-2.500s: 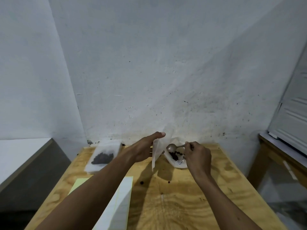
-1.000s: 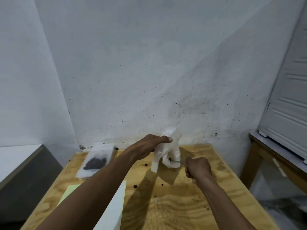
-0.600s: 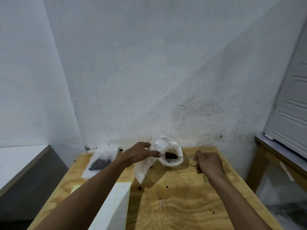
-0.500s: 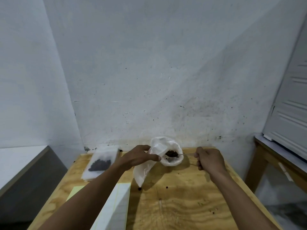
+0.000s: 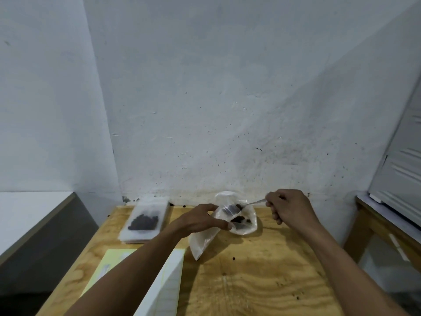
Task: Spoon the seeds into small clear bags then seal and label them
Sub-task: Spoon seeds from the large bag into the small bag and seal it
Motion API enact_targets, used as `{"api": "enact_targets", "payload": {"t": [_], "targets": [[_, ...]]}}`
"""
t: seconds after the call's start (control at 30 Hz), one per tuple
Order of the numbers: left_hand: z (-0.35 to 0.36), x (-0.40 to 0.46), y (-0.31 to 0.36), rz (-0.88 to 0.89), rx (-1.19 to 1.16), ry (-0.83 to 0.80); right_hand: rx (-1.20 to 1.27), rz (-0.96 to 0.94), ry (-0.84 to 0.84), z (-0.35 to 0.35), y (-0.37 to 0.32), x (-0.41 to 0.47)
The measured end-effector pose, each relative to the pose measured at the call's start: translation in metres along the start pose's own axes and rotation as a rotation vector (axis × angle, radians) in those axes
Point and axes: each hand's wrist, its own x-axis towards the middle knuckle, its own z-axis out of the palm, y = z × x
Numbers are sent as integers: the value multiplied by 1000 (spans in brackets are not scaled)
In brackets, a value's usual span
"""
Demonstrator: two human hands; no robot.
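Plywood, pale yellow with a wavy grain, makes the tabletop (image 5: 262, 281), which stands against a white, speckled wall (image 5: 205, 99). Above its far middle part the left hand (image 5: 200, 221) holds a small clear bag (image 5: 202, 241); the thumb and fingers pinch the upper edge of the bag, so this grip is grasping the bag and keeps its mouth open. The lower end of the bag hangs down and to the left, near the wood. The right hand (image 5: 288, 208) is clenched around the handle of a metal spoon (image 5: 255, 202). The handle points left from the fist, and the bowl of the spoon is at the mouth of the bag, among dark seeds (image 5: 239, 218). Behind the bag there is something white and round that holds the seeds, but I cannot tell exactly what it is, because the plastic covers it. A few single dark seeds lie loose on the wood in front of the bag.

At the far left corner of the tabletop lies a stack of flat clear bags (image 5: 145, 221), and the top one has a dark heap of seeds inside. Nearer to the camera, under the left forearm, lie a pale yellow sheet (image 5: 109, 265) and a white lined sheet (image 5: 168, 286). On the right side stands another wooden table (image 5: 376, 224), apart from the first one.
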Motion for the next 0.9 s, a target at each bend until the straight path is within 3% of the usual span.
{"api": "enact_targets", "payload": {"t": [0.2,0.33,0.47,0.63,0.77,0.9], "targets": [[-3,-7,-2,31,-121,-33,-331,-221,213,9,4,-1],[1,-7,-1,29,-287,-56,-649,-231,165,31,21,-13],[18,-3,17,35,-286,-103,-754,-149,151,48,31,-22],[35,11,38,-28,-225,-50,-759,-66,123,58,35,-27],[34,20,47,-28,-330,45,-636,93,165,62,43,-26],[22,22,53,96,-375,-56,-411,250,157,60,52,-16]]}}
